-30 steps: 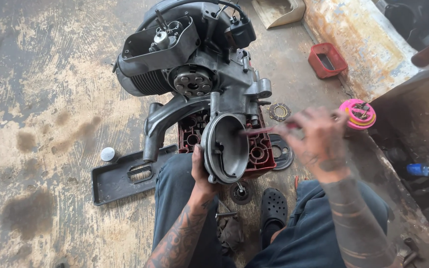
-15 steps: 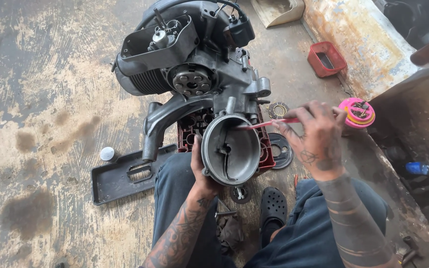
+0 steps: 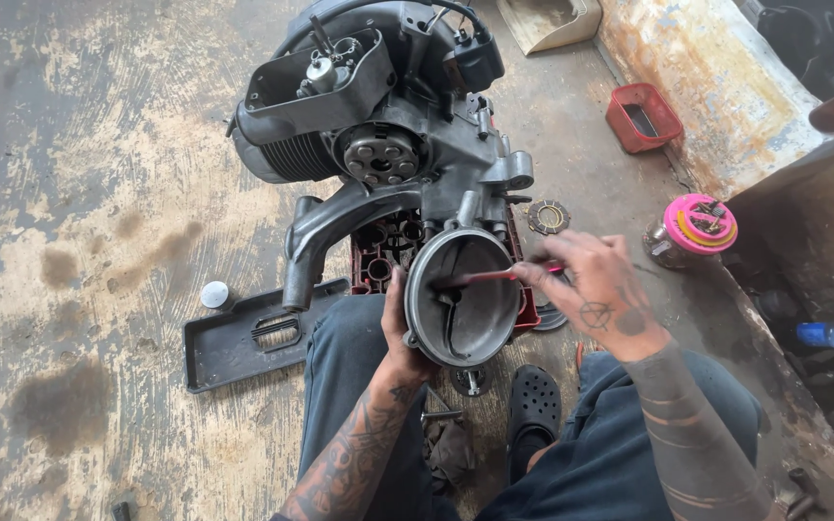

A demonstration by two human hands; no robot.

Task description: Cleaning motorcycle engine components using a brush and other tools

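Observation:
A grey engine block [image 3: 378, 135] stands on the concrete floor in front of my knees. My left hand [image 3: 400, 333] grips the left rim of its round drum-shaped housing [image 3: 465, 299]. Fingers of my right hand [image 3: 600, 289] pinch a thin red-handled tool [image 3: 494, 278], and its tip reaches inside the housing from the right. A red crate-like tray [image 3: 378, 256] sits under the engine.
A dark plastic cover [image 3: 253, 338] lies on the floor at the left with a small white cap [image 3: 214, 294] beside it. A round gasket-like part [image 3: 547, 216], a pink-lidded jar [image 3: 697, 227] and a red tub [image 3: 644, 116] lie at the right by a rusty ledge [image 3: 716, 87].
My right hand has moved the red-handled tool from the housing's upper rim down into its hollow. The left hand keeps its hold on the rim.

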